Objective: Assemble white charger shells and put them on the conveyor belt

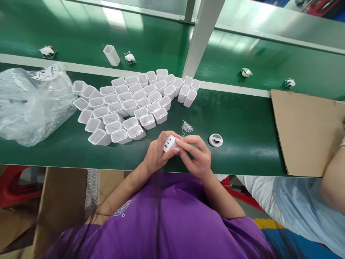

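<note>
A white charger casing (169,143) with several dark port slots in its end face rests in my left hand (157,152), whose fingers and thumb close around it. My right hand (196,155) meets the casing's right side with its thumb and fingertips pinched together. Whatever those fingertips hold, if anything, is hidden. Just beyond my hands lies a small pile of tiny clear pieces (187,126). To the right sits a round white roll or dispenser (216,140). Many open white casings (130,104) stand grouped at the left, their open ends up.
A clear plastic bag (32,104) lies at far left, and a cardboard sheet (307,133) at right. A pale upright post (202,36) rises behind the casings. Small circuit assemblies (130,58) and a lone casing (111,55) occupy the back strip. Another person's arm (334,176) shows at right.
</note>
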A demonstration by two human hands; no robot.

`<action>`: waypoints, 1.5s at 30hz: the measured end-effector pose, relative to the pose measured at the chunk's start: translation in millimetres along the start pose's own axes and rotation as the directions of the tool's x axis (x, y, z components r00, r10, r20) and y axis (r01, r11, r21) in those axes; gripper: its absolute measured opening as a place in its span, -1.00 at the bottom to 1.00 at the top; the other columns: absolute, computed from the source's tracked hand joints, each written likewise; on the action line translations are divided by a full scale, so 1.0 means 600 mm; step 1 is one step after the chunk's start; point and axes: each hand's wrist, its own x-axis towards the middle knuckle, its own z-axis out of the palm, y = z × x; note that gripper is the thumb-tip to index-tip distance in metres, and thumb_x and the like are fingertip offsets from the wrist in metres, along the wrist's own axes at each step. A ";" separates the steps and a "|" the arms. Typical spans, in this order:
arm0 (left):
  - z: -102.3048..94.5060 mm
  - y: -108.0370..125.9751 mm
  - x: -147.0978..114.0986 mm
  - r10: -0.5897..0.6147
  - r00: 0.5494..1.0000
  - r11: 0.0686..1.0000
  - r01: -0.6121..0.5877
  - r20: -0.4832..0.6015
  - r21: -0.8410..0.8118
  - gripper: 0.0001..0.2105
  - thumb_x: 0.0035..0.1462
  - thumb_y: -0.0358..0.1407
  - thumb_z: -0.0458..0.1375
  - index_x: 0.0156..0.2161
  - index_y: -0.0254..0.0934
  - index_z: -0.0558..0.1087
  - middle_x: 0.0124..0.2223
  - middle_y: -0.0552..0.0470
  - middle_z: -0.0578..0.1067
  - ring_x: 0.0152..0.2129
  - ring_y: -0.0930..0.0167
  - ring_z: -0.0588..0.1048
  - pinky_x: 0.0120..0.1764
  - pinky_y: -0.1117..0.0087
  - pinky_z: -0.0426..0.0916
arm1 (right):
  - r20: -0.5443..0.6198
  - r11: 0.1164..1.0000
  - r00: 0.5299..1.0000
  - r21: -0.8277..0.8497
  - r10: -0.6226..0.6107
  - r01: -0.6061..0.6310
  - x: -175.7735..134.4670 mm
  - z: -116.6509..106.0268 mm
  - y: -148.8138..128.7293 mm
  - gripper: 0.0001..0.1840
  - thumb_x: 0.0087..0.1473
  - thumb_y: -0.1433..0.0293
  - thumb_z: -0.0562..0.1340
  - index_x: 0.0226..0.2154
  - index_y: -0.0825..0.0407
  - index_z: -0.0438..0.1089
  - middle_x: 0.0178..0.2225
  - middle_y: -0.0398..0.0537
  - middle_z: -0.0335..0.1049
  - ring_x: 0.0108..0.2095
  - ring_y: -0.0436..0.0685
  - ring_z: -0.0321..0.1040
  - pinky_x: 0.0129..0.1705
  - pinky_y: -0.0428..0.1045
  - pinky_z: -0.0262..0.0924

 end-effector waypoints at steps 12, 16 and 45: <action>-0.003 0.001 0.002 -0.052 0.997 0.999 0.051 0.056 0.008 -0.59 0.25 -0.24 -0.10 0.12 -0.28 0.37 -0.01 -0.04 0.53 -0.11 0.35 0.50 -0.02 0.36 0.38 | 0.133 0.900 0.948 0.299 0.289 -0.316 0.023 0.001 0.005 -0.86 0.28 0.36 0.22 -0.21 0.00 0.52 -0.28 -0.07 0.43 -0.28 0.10 0.37 -0.24 0.00 0.33; -0.001 0.001 -0.001 -0.076 0.997 0.997 0.076 0.022 0.034 -0.62 0.22 -0.26 -0.08 0.08 -0.29 0.37 -0.10 -0.02 0.55 -0.25 0.40 0.51 -0.13 0.39 0.41 | 0.144 0.877 0.937 0.331 0.318 -0.348 0.024 0.004 0.006 -0.87 0.26 0.31 0.27 -0.25 0.00 0.51 -0.32 -0.07 0.45 -0.30 0.13 0.38 -0.26 0.02 0.29; 0.008 0.010 0.013 -0.434 0.887 0.508 0.387 0.160 -0.770 -0.63 0.13 -0.04 0.19 -0.05 -0.24 0.44 -0.22 0.01 0.53 -0.40 0.40 0.51 -0.37 0.41 0.45 | 0.101 0.992 0.991 -0.077 -0.092 0.100 0.015 0.004 0.012 -0.59 0.26 0.39 0.20 0.13 -0.04 0.18 0.02 0.07 0.32 0.03 0.29 0.28 0.10 0.27 0.24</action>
